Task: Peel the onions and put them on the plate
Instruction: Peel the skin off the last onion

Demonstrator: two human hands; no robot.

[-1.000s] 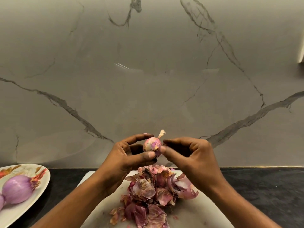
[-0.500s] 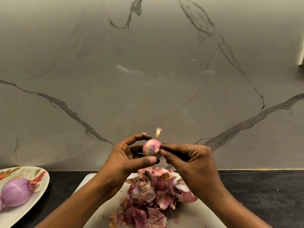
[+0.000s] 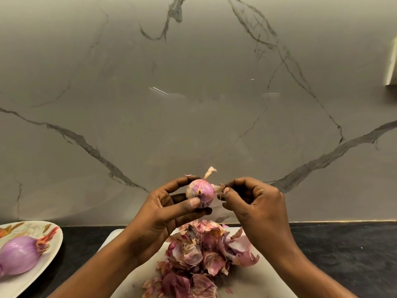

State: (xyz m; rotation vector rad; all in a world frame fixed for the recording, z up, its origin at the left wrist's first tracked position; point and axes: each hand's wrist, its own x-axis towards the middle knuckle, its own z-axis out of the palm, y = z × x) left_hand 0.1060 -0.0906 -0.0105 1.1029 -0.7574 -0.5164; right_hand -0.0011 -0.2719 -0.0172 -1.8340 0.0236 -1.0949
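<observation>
A grey marble wall (image 3: 193,104) with dark veins fills most of the view; below it runs a dark bench (image 3: 343,254); on the bench lies a white board (image 3: 247,282), and at the far left a patterned plate (image 3: 49,252) holds a peeled purple onion (image 3: 18,254) lying on its side, dry tip toward the board; a heap of pink and brown peels (image 3: 199,257) covers the middle of the board; above the heap, both hands are raised in front of the wall; the left hand (image 3: 163,214) has its grip clamped on a small onion (image 3: 200,191), thumb across its lower front and fingers curled behind, a dry stalk sticking up from its top; the right hand (image 3: 255,203) sits just beside it, thumb and forefinger pinched together on a thin strip of skin (image 3: 219,188) that is attached at the onion's right side.
</observation>
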